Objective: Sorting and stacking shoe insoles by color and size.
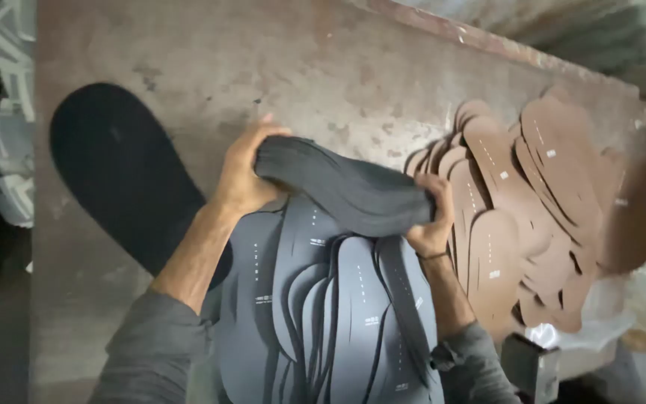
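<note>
Both my hands hold one stack of dark grey shoe insoles [345,187] edge-up above the table. My left hand [244,176] grips the stack's left end with the fingers curled over its top. At the right end, my right hand [434,217] clamps the stack. Below the stack, several more grey insoles [330,307] lie spread out in front of me, each with small white marks.
A heap of brown insoles [532,202] covers the right part of the worn metal table [188,52]. A large black oval sheet [114,164] lies at the left. White moulded parts [9,120] sit off the left edge.
</note>
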